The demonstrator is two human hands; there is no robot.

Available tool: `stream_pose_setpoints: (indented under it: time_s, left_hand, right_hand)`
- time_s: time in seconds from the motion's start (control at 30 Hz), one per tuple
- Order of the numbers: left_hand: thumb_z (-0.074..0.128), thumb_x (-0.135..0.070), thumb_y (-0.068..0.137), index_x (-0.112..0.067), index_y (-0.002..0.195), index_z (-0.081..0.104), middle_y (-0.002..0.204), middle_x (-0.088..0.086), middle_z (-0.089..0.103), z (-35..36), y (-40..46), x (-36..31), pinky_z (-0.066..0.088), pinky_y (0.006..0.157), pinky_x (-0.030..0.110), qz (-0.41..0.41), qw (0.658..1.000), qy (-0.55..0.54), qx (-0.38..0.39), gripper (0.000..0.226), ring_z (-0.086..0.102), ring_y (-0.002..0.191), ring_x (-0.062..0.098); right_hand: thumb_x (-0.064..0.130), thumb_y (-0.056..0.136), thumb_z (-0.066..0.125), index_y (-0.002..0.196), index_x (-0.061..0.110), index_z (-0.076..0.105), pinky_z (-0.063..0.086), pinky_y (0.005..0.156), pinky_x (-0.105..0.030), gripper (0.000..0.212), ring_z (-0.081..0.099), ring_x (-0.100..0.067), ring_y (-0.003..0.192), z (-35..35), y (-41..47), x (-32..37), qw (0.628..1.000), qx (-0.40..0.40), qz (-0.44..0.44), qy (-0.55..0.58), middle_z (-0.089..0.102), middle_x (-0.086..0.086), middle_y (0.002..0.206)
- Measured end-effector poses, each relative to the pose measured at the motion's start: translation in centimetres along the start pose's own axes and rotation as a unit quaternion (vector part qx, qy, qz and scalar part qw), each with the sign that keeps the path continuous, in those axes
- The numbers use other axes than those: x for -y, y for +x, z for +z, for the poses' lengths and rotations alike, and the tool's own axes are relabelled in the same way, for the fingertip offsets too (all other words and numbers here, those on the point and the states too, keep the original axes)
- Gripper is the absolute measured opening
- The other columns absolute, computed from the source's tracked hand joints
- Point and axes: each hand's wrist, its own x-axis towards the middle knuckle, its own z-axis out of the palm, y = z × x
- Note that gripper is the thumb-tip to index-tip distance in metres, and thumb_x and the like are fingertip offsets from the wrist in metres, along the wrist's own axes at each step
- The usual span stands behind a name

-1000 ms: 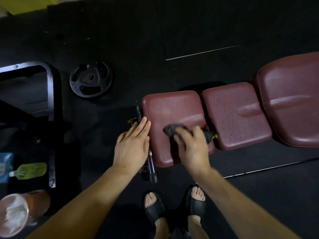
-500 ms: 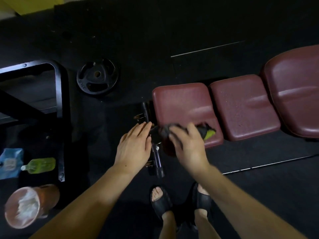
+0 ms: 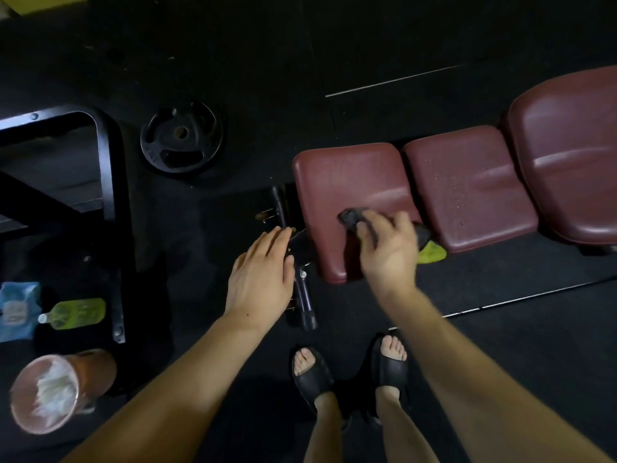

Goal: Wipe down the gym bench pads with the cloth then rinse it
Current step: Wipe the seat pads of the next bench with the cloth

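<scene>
A maroon gym bench lies across the right half of the view, with three pads: a near-left pad (image 3: pixel 347 182), a middle pad (image 3: pixel 467 185) and a large right pad (image 3: pixel 567 145). My right hand (image 3: pixel 387 248) holds a dark cloth with a yellow-green corner (image 3: pixel 430 253) and presses it on the front right part of the near-left pad. Fingers cover most of the cloth. My left hand (image 3: pixel 260 279) hovers with straight fingers over the black metal bar (image 3: pixel 302 289) at the bench's left end.
A black weight plate (image 3: pixel 180 138) lies on the dark floor at the left of the bench. A black metal frame (image 3: pixel 107 195) stands far left. A green bottle (image 3: pixel 73 312), a blue packet (image 3: pixel 16 309) and an orange bucket (image 3: pixel 56 389) sit lower left. My sandalled feet (image 3: pixel 350 372) stand below the bench.
My right hand slid the cloth leftward and toward the pad's front edge, then back right and up onto the pad surface. The view shifted a little. My left hand stayed by the bar.
</scene>
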Motion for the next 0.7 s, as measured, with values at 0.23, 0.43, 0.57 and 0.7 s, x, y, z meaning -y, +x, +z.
stream_pose_setpoints:
  time_s: [0.23, 0.43, 0.57, 0.7]
  left_hand:
    - [0.039, -0.033, 0.108, -0.026, 0.160, 0.030, 0.165, -0.003, 0.034, -0.1, -0.1, -0.4, 0.031, 0.121, 0.039, 0.001, 1.000, 0.003, -0.003, 0.053, 0.032, 0.152, 0.016]
    - [0.037, -0.034, 0.109, -0.028, 0.161, 0.026, 0.166, -0.005, 0.031, 0.1, 0.2, -1.5, 0.030, 0.121, 0.039, 0.027, 1.000, 0.010, 0.011, 0.054, 0.028, 0.153, 0.016]
    - [0.038, -0.034, 0.108, -0.029, 0.161, 0.026, 0.166, -0.006, 0.031, 0.0, 0.2, -1.7, 0.032, 0.121, 0.040, 0.022, 1.000, 0.014, 0.013, 0.054, 0.028, 0.153, 0.015]
    - [0.035, -0.035, 0.109, -0.031, 0.162, 0.024, 0.170, -0.009, 0.020, -0.1, 0.1, -2.2, 0.028, 0.122, 0.042, 0.029, 0.999, 0.016, 0.016, 0.054, 0.020, 0.155, 0.014]
  right_hand:
    - [0.027, 0.100, 0.061, 0.119, 0.012, 0.073, 0.054, 0.075, -0.046, 0.027, 0.058, -0.036, 0.084, -0.9, -2.6, 0.6, 0.988, 0.087, -0.125, 0.024, 0.056, -0.016, 0.097]
    - [0.030, 0.098, 0.059, 0.117, 0.012, 0.075, 0.055, 0.068, -0.049, 0.032, 0.057, -0.037, 0.077, -1.8, -1.5, -2.7, 0.998, -0.013, 0.058, -0.036, 0.055, -0.017, 0.094]
    - [0.029, 0.100, 0.058, 0.117, 0.013, 0.075, 0.051, 0.070, -0.041, 0.028, 0.053, -0.030, 0.076, -0.4, -4.9, 3.6, 1.000, 0.009, 0.012, 0.024, 0.051, -0.012, 0.092]
    - [0.029, 0.102, 0.057, 0.119, 0.014, 0.073, 0.052, 0.074, -0.045, 0.028, 0.055, -0.033, 0.084, -1.9, -3.8, -0.7, 0.993, 0.074, -0.091, 0.022, 0.055, -0.014, 0.098]
